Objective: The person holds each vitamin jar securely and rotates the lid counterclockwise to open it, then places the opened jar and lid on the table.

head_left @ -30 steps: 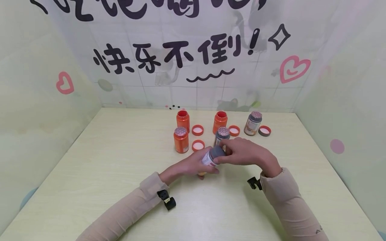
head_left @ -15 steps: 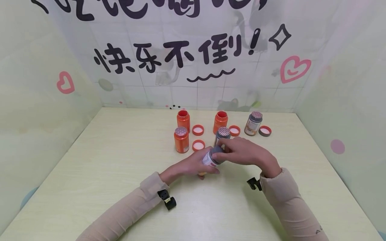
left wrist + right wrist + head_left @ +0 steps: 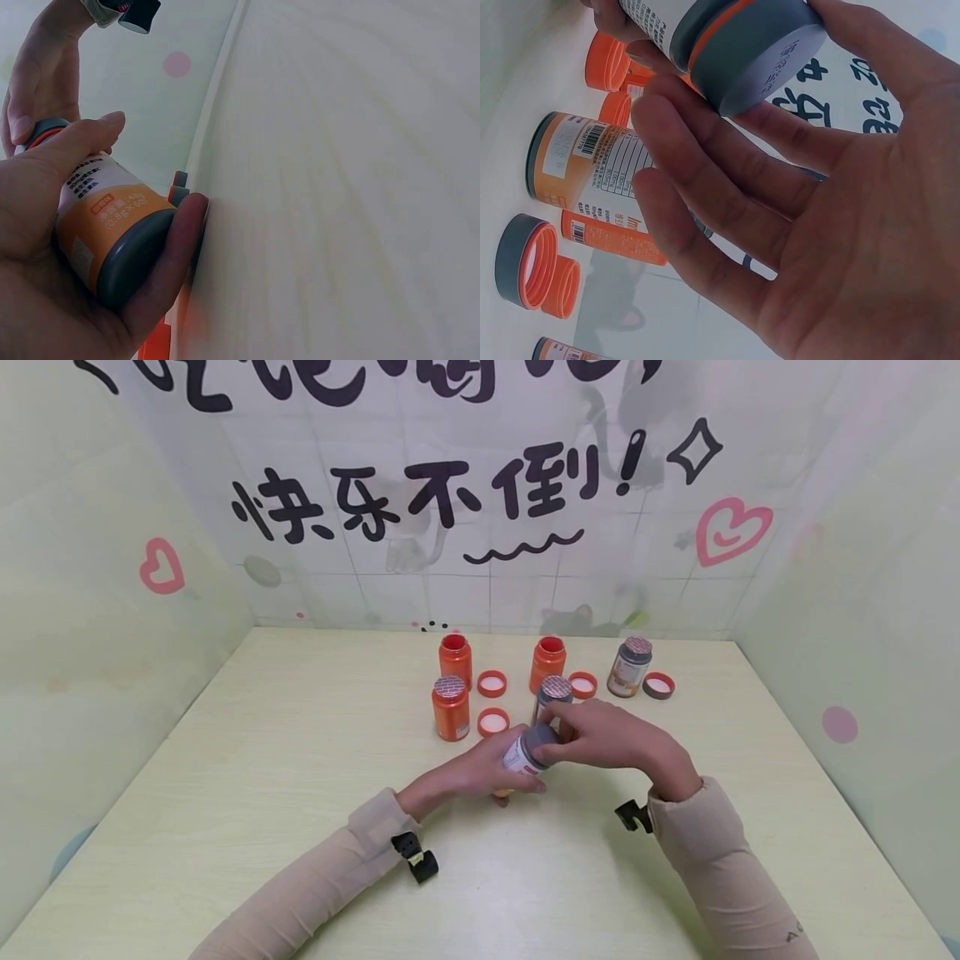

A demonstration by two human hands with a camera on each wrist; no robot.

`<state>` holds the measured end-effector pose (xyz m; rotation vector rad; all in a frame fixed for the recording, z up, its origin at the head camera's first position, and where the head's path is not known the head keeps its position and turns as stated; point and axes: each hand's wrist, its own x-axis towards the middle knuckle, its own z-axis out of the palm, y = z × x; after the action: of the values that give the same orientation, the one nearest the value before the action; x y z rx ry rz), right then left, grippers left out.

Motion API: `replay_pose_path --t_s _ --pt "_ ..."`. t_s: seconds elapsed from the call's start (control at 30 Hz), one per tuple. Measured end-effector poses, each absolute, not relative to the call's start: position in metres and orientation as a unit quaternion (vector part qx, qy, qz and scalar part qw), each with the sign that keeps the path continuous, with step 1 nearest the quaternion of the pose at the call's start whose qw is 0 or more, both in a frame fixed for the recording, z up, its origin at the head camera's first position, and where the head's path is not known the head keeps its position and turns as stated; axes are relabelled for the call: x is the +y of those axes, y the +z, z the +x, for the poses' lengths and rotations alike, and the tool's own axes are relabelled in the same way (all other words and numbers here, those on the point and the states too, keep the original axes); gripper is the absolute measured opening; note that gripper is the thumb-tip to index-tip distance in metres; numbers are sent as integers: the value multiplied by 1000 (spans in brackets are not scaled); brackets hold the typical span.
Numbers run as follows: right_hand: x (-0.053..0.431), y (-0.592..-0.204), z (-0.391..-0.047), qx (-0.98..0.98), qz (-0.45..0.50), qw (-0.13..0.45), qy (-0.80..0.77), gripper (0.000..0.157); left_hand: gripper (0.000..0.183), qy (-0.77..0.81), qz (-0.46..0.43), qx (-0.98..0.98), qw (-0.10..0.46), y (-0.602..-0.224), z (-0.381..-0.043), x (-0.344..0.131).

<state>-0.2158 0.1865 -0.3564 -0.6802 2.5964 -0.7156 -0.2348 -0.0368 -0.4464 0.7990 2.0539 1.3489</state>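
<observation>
My left hand (image 3: 480, 768) grips a tilted grey supplement bottle (image 3: 519, 760) with a white and orange label, its base toward me, raised off the table. Thumb and fingers wrap its sides in the left wrist view. On its grey cap (image 3: 757, 56), which has an orange band below it, are the thumb and fingertips of my right hand (image 3: 611, 737); the other fingers curve loosely beside it. The cap sits on the bottle. Just behind stands another grey bottle (image 3: 553, 695) with a foil-sealed mouth, partly covered by my right hand.
Orange bottles (image 3: 452, 714) stand uncapped at the back, one foil-sealed, with orange caps (image 3: 492, 722) lying inside-up beside them. A third grey bottle (image 3: 628, 670) stands back right near a grey cap (image 3: 658, 685). The right wrist view shows another grey cap (image 3: 526, 262). Walls enclose the table (image 3: 225, 735).
The right thumb and fingers slid across the cap to the left, then back to the right. The left hand and bottle stayed nearly still.
</observation>
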Motion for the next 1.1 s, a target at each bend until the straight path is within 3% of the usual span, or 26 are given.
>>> replay_pose_path --t_s 0.5,1.1 --pt "189 -357 -217 921 -227 207 -241 48 55 504 292 765 274 -446 -234 -38" --pt "182 -359 -215 913 -270 149 -267 29 59 499 298 766 274 -446 -234 -38"
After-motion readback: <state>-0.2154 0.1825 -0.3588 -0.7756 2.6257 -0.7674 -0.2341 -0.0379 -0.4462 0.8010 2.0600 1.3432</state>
